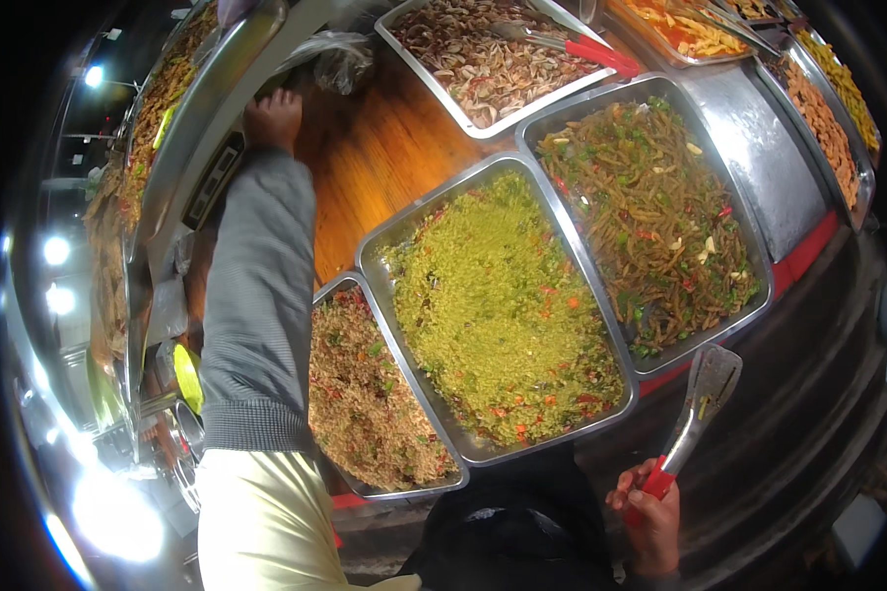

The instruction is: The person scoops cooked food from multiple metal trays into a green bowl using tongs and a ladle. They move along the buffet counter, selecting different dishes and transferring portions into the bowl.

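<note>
My right hand [652, 510], at the lower right, is closed around the red handle of metal food tongs [698, 395]. Their broad, slotted tip points up, just outside the near edge of a tray of fried small food with green and red pepper [643, 229]. My left hand [275, 118] reaches far forward, its fingers bent, beside a pale panel and the wooden tabletop [384, 177]. Whether it grips anything is hidden. Close to its fingers lies a clear plastic bag [344, 63]. A steel tray of yellow crumbly food [503, 310] is between my hands.
Left of the yellow food stands a tray of brown crumbly food [373, 399]. Red-handled tongs [599, 55] rest across a tray of sliced food [466, 66]. More trays, including one of orange-brown pieces [813, 118], line the upper right. A raised tray [192, 96] borders my left arm.
</note>
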### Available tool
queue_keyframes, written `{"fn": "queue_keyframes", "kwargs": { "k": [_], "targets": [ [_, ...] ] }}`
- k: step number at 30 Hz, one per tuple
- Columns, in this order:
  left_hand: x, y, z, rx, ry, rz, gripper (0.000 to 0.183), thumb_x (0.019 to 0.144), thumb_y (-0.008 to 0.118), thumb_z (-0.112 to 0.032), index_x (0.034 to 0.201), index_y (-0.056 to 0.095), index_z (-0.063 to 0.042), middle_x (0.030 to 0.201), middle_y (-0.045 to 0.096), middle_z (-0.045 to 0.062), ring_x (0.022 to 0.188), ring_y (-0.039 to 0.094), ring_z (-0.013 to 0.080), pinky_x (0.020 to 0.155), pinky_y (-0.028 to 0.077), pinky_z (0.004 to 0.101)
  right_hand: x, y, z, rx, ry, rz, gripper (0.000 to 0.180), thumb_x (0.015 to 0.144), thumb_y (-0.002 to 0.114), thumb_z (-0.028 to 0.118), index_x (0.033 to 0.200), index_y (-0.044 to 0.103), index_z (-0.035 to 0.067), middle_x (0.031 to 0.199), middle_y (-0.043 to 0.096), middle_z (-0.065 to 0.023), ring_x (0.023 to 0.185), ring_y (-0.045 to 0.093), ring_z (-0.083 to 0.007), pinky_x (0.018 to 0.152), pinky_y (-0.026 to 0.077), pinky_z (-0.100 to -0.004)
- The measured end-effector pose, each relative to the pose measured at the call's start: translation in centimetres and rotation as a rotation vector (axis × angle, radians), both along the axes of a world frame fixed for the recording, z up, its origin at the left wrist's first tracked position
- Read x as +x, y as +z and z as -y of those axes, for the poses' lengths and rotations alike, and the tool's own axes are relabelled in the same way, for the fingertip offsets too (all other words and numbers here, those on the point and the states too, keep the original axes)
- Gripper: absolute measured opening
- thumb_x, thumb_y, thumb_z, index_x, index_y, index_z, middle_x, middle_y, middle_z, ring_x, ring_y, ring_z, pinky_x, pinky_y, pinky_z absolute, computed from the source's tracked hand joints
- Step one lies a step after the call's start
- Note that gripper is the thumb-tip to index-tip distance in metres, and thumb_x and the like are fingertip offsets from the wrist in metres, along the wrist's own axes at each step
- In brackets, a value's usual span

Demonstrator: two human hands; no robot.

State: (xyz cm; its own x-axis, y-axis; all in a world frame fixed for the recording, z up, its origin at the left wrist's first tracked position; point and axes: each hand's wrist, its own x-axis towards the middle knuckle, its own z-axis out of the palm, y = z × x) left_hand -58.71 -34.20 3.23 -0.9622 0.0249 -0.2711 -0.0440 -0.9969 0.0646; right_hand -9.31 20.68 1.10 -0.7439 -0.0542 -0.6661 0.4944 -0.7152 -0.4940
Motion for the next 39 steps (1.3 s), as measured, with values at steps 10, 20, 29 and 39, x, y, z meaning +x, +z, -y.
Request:
{"fn": "queue_keyframes", "kwargs": {
  "k": [10, 20, 29, 39],
  "targets": [
    [30.2, 3.9, -13.7, -0.919, -0.315, 0.034, 0.042, 0.102, 0.039, -0.029, 0.12, 0.049, 0.007, 0.112, 0.062, 0.017, 0.098, 0.064, 0.0249, 0.088, 0.053, 0.035, -2.5, 3.5, 1.3, 0.142, 0.245, -0.11, 0.032, 0.078, 0.061, -0.006, 0.105, 0.046, 0.004, 0.085, 0.058, -0.0121, 0.06, 0.057, -0.016, 0.057, 0.049, -0.0282],
    [65.7, 6.5, -22.9, -0.625, -0.681, 0.055, 0.053, 0.104, 0.031, -0.04, 0.136, 0.044, 0.0, 0.122, 0.059, 0.015, 0.109, 0.059, 0.0216, 0.094, 0.046, 0.0338, 5.7, 8.1, 9.7, 0.362, 0.565, -0.213, 0.03, 0.082, 0.056, -0.003, 0.11, 0.046, 0.002, 0.077, 0.053, -0.0049, 0.047, 0.045, -0.0083, 0.045, 0.04, -0.0237],
    [91.7, 7.5, -9.8, -0.823, -0.15, 0.059, 0.044, 0.102, 0.043, -0.029, 0.137, 0.044, -0.003, 0.123, 0.059, 0.01, 0.11, 0.057, 0.0163, 0.096, 0.043, 0.0299, 22.4, 10.2, 25.8, 0.36, 0.861, -0.41, 0.026, 0.083, 0.056, 0.002, 0.107, 0.047, 0.001, 0.066, 0.048, -0.003, 0.04, 0.041, -0.0094, 0.039, 0.036, -0.0247],
    [133.7, 2.2, 5.0, -0.836, 0.347, 0.413, 0.039, 0.101, 0.046, -0.023, 0.132, 0.047, 0.001, 0.119, 0.061, 0.013, 0.109, 0.058, 0.0181, 0.095, 0.045, 0.0307, 54.5, 8.3, 53.9, 0.04, 1.211, -0.228, 0.022, 0.086, 0.061, 0.01, 0.104, 0.054, 0.001, 0.071, 0.051, -0.0039, 0.053, 0.048, -0.0125, 0.049, 0.04, -0.0271]
  ]
}}
